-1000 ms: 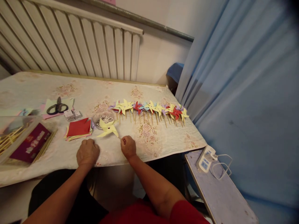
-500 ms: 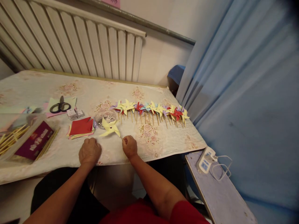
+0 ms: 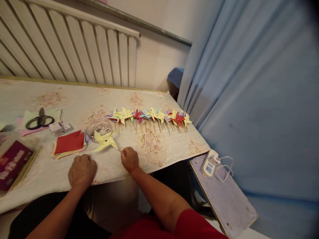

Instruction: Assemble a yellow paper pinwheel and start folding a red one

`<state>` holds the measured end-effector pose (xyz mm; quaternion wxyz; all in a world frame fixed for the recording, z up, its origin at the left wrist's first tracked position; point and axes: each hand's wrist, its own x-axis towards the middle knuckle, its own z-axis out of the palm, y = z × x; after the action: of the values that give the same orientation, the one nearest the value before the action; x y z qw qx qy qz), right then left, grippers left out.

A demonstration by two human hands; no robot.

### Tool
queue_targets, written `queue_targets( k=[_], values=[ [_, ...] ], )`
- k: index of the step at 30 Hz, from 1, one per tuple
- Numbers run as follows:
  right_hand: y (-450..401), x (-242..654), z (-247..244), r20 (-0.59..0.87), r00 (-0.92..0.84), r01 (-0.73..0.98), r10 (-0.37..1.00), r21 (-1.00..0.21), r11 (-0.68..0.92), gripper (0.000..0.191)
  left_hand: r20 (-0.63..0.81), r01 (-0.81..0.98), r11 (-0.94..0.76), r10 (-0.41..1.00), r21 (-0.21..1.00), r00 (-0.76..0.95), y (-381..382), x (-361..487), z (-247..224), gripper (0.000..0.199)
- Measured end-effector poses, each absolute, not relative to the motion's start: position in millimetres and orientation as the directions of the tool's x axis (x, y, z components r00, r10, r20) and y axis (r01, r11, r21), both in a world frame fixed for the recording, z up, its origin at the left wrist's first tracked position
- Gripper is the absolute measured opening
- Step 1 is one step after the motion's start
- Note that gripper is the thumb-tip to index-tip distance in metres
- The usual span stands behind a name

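Note:
My right hand (image 3: 130,159) is closed around the stick of a yellow paper pinwheel (image 3: 106,140), near the table's front edge. The pinwheel's head points left, in front of a clear round dish (image 3: 89,130) of small metal pins. My left hand (image 3: 82,170) rests on the tablecloth as a loose fist, with nothing seen in it. Just beyond that fist lies a stack of square paper sheets (image 3: 69,143), red on top. Farther back, a row of finished pinwheels (image 3: 153,115) in yellow, red, blue and purple lies with sticks toward me.
Dark-handled scissors (image 3: 40,122) lie on coloured paper at the left, beside two small white boxes (image 3: 60,128). A purple-labelled pack (image 3: 13,162) and thin sticks sit at front left. A power strip (image 3: 209,163) with a white cable rests on a low bench (image 3: 225,199). A blue curtain (image 3: 249,99) hangs at right.
The view has turned a little to the right, so the table and its things appear farther left. My hands keep about the same places on the table, the right still holding the pinwheel.

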<state>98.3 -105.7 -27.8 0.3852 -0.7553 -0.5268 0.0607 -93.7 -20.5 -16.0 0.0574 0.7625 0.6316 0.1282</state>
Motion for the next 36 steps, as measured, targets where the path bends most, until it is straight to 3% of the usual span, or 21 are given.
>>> queue_targets(
  k=[19,29,36],
  values=[
    [-106.1,97.8,-26.5,0.308,0.442,0.747,0.842,-0.646,-0.156,0.011,0.084,0.949,-0.171,0.985,0.264,0.154,-22.2,-91.8,-9.6,0.043],
    [-105.5,97.9,-27.9,0.313,0.444,0.737,0.840,-0.660,-0.144,0.012,0.134,0.941,-0.194,0.978,0.276,0.162,-22.2,-93.3,-14.8,0.043],
    [-106.7,98.0,-26.6,0.286,0.441,0.728,0.851,-0.668,-0.153,0.011,0.073,0.950,-0.158,0.987,0.269,0.144,-22.9,-91.1,-8.8,0.042]
  ],
)
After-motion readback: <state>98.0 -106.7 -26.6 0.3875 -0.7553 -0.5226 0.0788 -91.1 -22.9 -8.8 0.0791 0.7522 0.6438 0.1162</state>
